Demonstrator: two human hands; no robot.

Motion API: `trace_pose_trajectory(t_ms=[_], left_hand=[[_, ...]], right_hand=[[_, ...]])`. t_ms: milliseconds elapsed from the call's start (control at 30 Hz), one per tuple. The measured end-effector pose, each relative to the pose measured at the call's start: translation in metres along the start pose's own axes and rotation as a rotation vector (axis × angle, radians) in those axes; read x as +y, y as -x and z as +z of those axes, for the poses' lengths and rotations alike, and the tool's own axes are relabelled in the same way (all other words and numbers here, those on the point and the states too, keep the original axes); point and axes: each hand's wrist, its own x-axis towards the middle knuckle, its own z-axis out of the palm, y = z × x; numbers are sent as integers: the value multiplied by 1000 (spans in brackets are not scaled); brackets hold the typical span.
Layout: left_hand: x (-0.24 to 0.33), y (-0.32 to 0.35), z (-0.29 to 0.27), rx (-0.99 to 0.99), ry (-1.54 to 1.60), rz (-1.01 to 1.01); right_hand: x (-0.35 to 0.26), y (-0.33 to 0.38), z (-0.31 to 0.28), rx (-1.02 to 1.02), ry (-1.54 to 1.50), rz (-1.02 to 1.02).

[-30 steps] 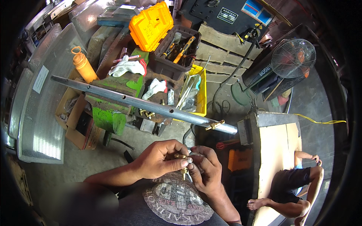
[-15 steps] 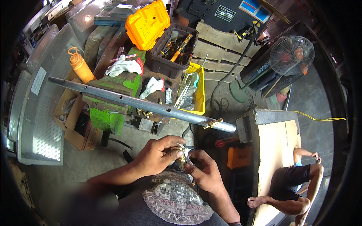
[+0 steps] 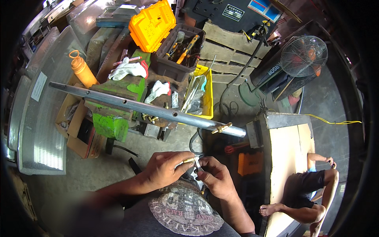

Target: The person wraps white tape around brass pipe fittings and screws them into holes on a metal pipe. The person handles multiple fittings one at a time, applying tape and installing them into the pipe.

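Observation:
In front of my chest, my left hand (image 3: pixel 162 170) is closed on a small brass fitting (image 3: pixel 189 160). Thin white tape (image 3: pixel 197 162) lies at the fitting's end, and the fingers of my right hand (image 3: pixel 217 178) pinch it. Part of the tape is hidden by my fingers. Beyond my hands, a long grey metal pipe (image 3: pixel 152 109) with holes along it rests across a green vise (image 3: pixel 110 124). Another brass fitting (image 3: pixel 222 128) sticks out of the pipe near its right end. Several more brass fittings (image 3: pixel 150 118) lie beside the vise.
White gloves (image 3: pixel 128 70), a dark toolbox (image 3: pixel 173 65) with an orange lid and a yellow basket (image 3: pixel 205 110) of tools stand behind the pipe. An orange bottle (image 3: pixel 83 72) is at left. At right, a person (image 3: pixel 310 193) rests by a cardboard-topped bench (image 3: pixel 290 158); a fan (image 3: pixel 304 56) stands beyond.
My left hand has turned and lowered slightly, so the brass fitting now points toward my right hand. The white tape has shifted between my fingers. The pipe and vise stay put.

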Motion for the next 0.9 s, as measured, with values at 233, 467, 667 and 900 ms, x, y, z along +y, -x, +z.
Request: trace_pose_trajectory(t_ms=[233, 467, 667, 900], left_hand=[[-5, 0, 1, 90, -115, 319], [0, 3, 4, 17, -43, 364], [3, -2, 0, 7, -62, 414], [-4, -2, 4, -24, -10, 456]], right_hand=[[1, -6, 13, 40, -184, 27], [11, -7, 19, 114, -270, -132], [-1, -6, 11, 105, -133, -184], [4, -7, 12, 120, -241, -155]])
